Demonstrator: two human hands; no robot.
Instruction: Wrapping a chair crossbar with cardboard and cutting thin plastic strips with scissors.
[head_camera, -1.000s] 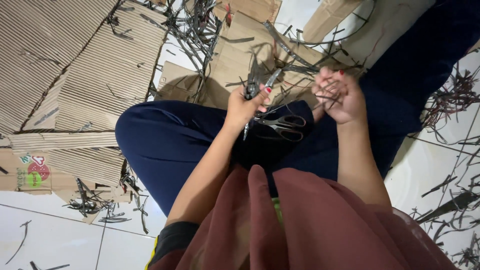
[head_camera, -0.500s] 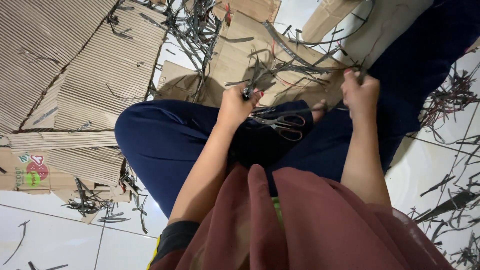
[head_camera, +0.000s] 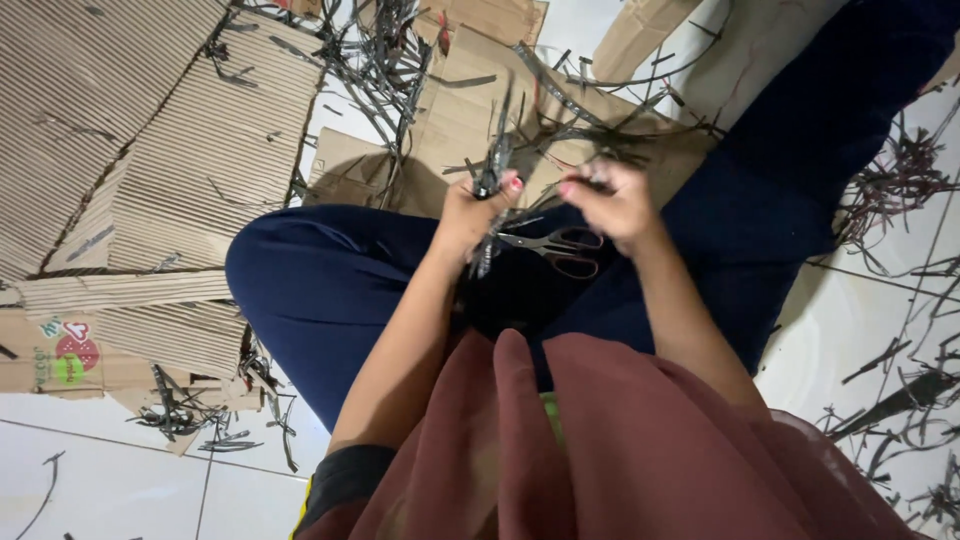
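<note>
Dark, thin strips (head_camera: 497, 150) stand upright in a bundle from the left hand (head_camera: 470, 215), which is closed around their lower ends above the lap of a person seated cross-legged on a white tiled floor (head_camera: 110, 490). Just beside it, the right hand (head_camera: 610, 205) has its fingers curled and pinched at a few loose strips; whether it actually grips them cannot be told through the blur. A pair of scissors (head_camera: 555, 248) lies on the dark blue trousers (head_camera: 330, 290) between and just below the two hands, touched by neither. Flattened cardboard sheets (head_camera: 150, 150) cover the floor to the left and ahead, with more dark strips scattered over them and across the tiles at the right. A maroon cloth (head_camera: 600, 440) fills the near foreground.
</note>
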